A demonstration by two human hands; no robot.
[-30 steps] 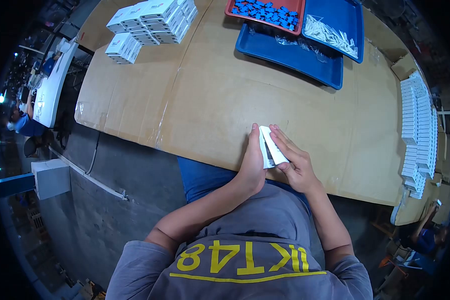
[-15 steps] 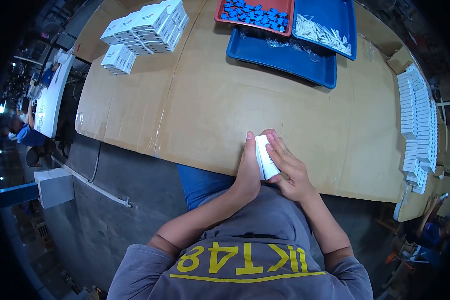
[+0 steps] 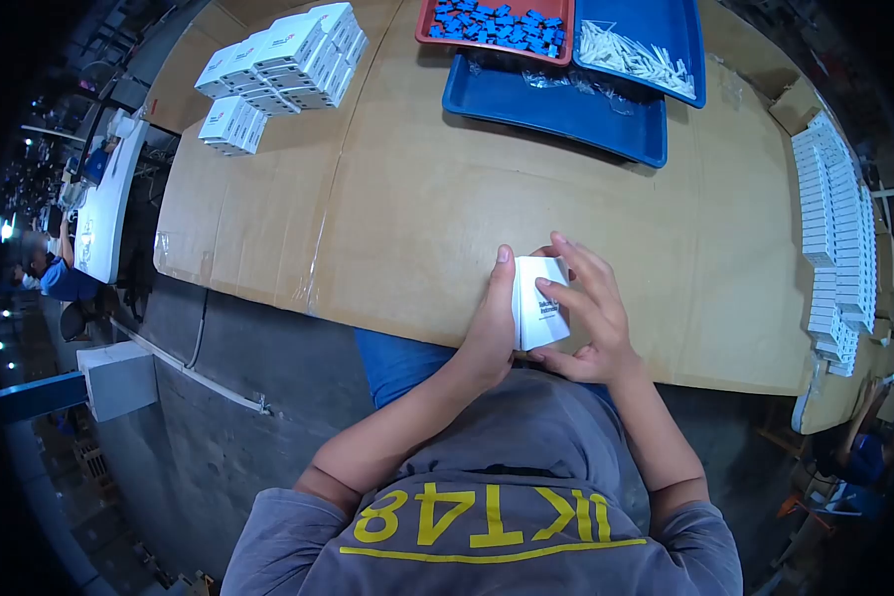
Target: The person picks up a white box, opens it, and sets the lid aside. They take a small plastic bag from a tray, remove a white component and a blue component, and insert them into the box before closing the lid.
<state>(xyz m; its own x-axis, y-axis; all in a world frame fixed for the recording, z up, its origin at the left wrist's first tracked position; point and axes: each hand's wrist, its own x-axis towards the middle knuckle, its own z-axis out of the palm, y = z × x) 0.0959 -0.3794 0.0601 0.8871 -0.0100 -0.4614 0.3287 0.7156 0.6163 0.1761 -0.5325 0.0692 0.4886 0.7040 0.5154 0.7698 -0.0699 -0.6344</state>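
A white folded paper piece (image 3: 543, 308) with small dark print is held between my two hands, just above the near edge of the cardboard-covered table (image 3: 447, 219). Along its left side lies my left hand (image 3: 495, 318), thumb pointing up and fingers mostly hidden behind it. My right hand (image 3: 596, 318) is on the other side, with one fingertip on the printed face and its thumb at the bottom edge. Whether it is one sheet or several is too small to tell.
White boxes (image 3: 283, 60) are stacked at the back left. A red tray (image 3: 497, 42) of blue parts, a blue tray (image 3: 700, 60) of white sticks and a lower blue tray (image 3: 556, 114) stand at the back. White box stacks (image 3: 832, 238) line the right; people sit beyond both sides.
My right hand has spread its fingers and drawn a little to the right, so more of the printed face shows. The view has shifted slightly.
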